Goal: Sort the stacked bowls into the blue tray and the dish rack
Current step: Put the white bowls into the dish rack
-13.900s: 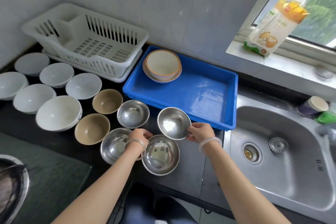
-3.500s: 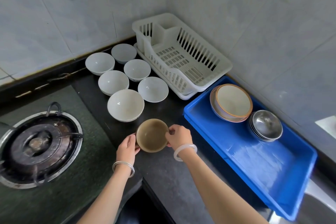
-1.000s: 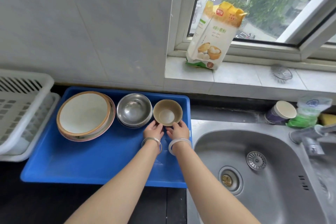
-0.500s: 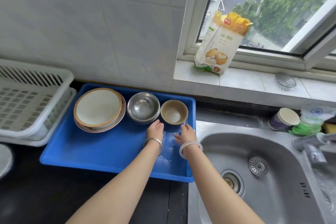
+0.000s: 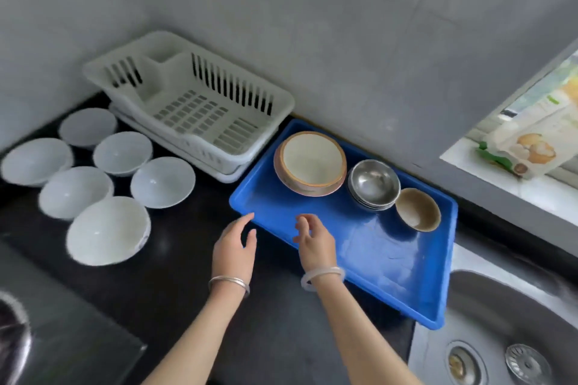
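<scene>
**Left hand** (image 5: 233,247): your fingers are spread and relaxed and hold nothing. It hovers over the black stone countertop (image 5: 175,275), just beside the tray's near-left corner.

**Right hand** (image 5: 314,244): your fingers are loosely curved and it is empty too. It is above the tray's near-left rim.

**Blue rectangular plastic tray** (image 5: 369,247): it sits between the rack and the steel sink (image 5: 500,322). Three lots stand along its far side, left to right:
- a stack of wide cream bowls with orange rims (image 5: 311,162)
- a nest of stainless-steel bowls (image 5: 373,183)
- a small brown glazed bowl (image 5: 417,208), just beside the steel nest; you cannot tell whether another is nested under it

**White slotted plastic dish rack** (image 5: 187,112): it stands against the tiled wall, left of the tray.

**Six white glazed bowls** (image 5: 122,151): these stand upright on the countertop left of the rack, close together and several nearly touching. The largest white bowl (image 5: 108,230) is nearest you. They are probably the lot meant for the rack, so that share is not yet begun.

**Handling of the white bowls** (a judgement):
- They look like rigid, brittle ceramic with some weight.
- The glaze is likely to be slick.
- Take each one at the rim, thumb inside and fingers under the outer wall.
- For the largest, use both hands on opposite sides.
- Lift straight up so it does not clip its neighbours.
- Lower it gently into the rack, since a knock against another bowl could chip it.
</scene>
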